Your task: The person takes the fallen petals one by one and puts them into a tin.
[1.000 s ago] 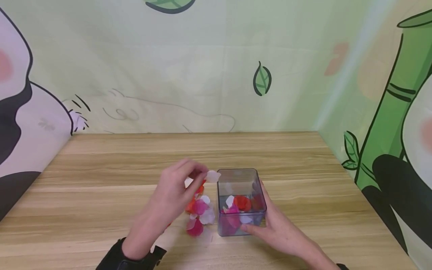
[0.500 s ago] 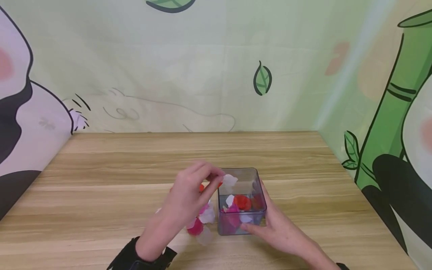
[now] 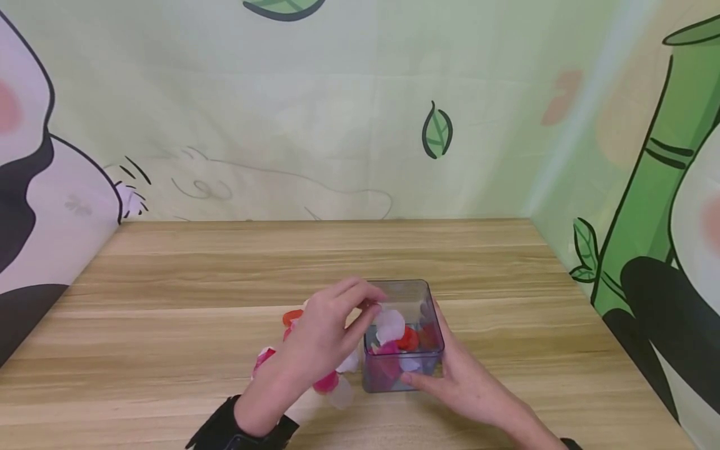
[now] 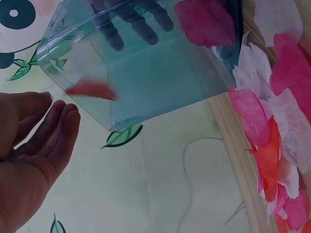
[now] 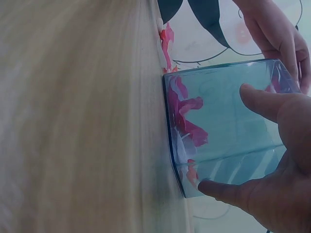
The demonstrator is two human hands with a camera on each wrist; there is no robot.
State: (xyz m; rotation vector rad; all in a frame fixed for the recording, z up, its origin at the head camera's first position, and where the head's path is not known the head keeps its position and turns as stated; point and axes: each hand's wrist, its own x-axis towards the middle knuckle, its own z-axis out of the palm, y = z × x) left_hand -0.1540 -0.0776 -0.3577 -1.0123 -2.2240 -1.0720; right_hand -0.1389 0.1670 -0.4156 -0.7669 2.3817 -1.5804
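A clear bluish plastic box (image 3: 402, 375) stands upright on the table with red, pink and white artificial petals inside. My left hand (image 3: 323, 328) is over its left rim, fingers bent loosely with nothing between them. Just below the fingertips is a white petal (image 3: 390, 326) inside the box. In the left wrist view a blurred red petal (image 4: 92, 90) shows behind the box wall, apart from my left hand (image 4: 39, 136). My right hand (image 3: 467, 375) grips the box from the right, thumb at the front, with its fingers (image 4: 138, 26) on the far side.
Loose petals (image 4: 282, 141) in pink, orange and white lie piled on the wooden table (image 3: 169, 281) left of the box, partly hidden by the left forearm in the head view. A printed cloth backdrop (image 3: 337, 125) rises behind the table.
My left hand has moved right from the pile to the box rim, carrying petals, and has let them go. The white petal has dropped lower in the box. The right hand stays put.
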